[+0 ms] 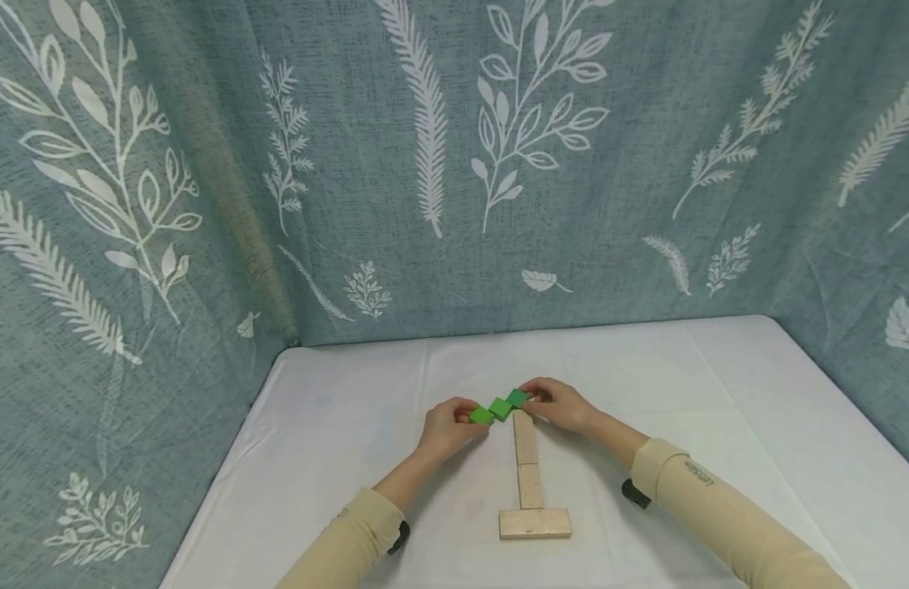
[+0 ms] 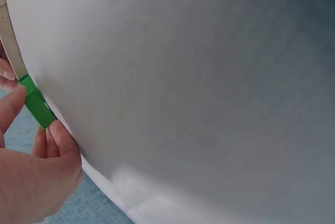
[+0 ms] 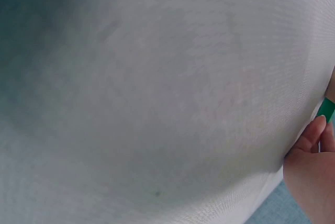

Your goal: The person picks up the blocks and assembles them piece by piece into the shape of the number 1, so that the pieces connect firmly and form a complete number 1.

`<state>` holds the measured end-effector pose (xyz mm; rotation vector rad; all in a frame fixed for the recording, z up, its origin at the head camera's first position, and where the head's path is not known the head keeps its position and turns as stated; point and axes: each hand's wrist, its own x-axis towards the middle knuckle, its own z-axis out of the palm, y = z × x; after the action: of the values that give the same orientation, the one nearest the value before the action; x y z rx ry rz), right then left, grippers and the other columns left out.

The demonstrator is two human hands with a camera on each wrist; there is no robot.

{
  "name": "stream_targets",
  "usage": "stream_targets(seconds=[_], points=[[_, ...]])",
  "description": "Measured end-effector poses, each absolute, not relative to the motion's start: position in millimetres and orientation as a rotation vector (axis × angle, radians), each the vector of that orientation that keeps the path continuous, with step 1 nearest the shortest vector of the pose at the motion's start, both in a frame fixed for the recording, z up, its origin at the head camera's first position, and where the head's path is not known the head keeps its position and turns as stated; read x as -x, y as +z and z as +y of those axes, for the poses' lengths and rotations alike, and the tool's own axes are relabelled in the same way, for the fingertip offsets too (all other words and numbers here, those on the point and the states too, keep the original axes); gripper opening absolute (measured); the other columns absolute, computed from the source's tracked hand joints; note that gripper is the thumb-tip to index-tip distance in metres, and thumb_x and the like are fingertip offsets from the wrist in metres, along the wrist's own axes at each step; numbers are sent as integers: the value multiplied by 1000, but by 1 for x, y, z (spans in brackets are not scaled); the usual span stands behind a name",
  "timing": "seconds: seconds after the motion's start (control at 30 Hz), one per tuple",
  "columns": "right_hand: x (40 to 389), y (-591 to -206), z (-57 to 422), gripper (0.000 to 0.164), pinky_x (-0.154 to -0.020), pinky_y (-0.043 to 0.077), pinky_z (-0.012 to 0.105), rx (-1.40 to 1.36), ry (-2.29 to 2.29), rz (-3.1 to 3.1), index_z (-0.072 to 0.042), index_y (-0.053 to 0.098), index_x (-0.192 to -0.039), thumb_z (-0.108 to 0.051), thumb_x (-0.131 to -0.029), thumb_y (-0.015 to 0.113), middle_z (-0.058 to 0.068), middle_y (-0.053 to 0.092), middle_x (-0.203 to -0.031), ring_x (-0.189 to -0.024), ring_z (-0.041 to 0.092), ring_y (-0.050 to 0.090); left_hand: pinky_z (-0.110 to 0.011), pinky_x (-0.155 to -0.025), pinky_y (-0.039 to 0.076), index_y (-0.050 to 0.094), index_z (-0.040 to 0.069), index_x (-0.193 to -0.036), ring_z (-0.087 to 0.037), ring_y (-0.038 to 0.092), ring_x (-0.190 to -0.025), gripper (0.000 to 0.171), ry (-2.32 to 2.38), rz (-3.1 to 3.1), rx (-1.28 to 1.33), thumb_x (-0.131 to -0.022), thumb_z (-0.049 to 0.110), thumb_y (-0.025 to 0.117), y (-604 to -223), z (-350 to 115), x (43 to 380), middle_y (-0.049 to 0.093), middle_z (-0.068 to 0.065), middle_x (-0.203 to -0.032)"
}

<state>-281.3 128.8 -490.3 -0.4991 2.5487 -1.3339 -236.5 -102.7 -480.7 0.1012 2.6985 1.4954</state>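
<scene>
Three green blocks form a slanting row in the head view, touching or nearly touching at their corners. My left hand (image 1: pixel 447 429) pinches the leftmost light green block (image 1: pixel 481 416) between thumb and fingers; in the left wrist view, the fingers hold a green block (image 2: pixel 41 110). Another light green block (image 1: pixel 500 408) lies in the middle of the row. At the right end, my right hand (image 1: pixel 562 405) pinches a darker green block (image 1: pixel 516 397), whose edge also shows in the right wrist view (image 3: pixel 326 109). This block sits just above the top of an upper wooden block (image 1: pixel 525 438).
Below the upper wooden block, a second wooden block (image 1: pixel 530 486) continues the line toward the front. A wooden block (image 1: pixel 535 523) lies crosswise at its near end. All rest on a white-covered table (image 1: pixel 351 393), with a patterned blue-green curtain (image 1: pixel 454 270) around it.
</scene>
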Motion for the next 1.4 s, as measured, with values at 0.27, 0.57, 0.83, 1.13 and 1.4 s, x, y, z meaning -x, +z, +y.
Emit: stream_targets(seconds=[0.27,0.57,0.83,1.13,1.4], points=[[281,-491,128,34,-75,45,32,495,-1326,2543,-3,60,-125,-19,-96,62,3,60,-99,-90,16,53,-27,-68,49,66,-5,-108,-14,54,-77,38,1465,2736,-123,-76,8,81,-481,-101,234,62,-7,-87],[280,-491,128,34,-76,45,32,496,-1321,2550,-3,60,-125,-19,-96,62,3,60,-99,-90,16,53,-26,-66,47,66,-5,-106,-14,52,-76,35,1456,2775,-156,-76,6,80,-482,-100,234,61,-7,-85],[279,-491,130,34,-76,45,32,489,-1325,2540,-3,60,-126,-19,-96,61,3,60,-100,-91,17,53,-27,-69,48,66,-4,-106,-15,52,-78,34,1457,2782,-167,-77,7,80,-483,-99,233,61,-8,-87],[279,-492,130,34,-75,46,32,489,-1332,2536,-3,60,-125,-20,-96,62,3,60,-99,-90,16,53,-27,-67,46,65,-5,-106,-15,51,-77,35,1451,2796,-193,-77,8,80,-484,-99,233,60,-8,-86],[277,-492,133,34,-75,46,31,501,-1329,2552,-2,60,-126,-20,-96,60,4,60,-100,-91,17,53,-26,-66,44,65,-5,-107,-15,49,-77,36,1424,2814,-215,-78,9,80,-486,-95,235,58,-6,-85]])
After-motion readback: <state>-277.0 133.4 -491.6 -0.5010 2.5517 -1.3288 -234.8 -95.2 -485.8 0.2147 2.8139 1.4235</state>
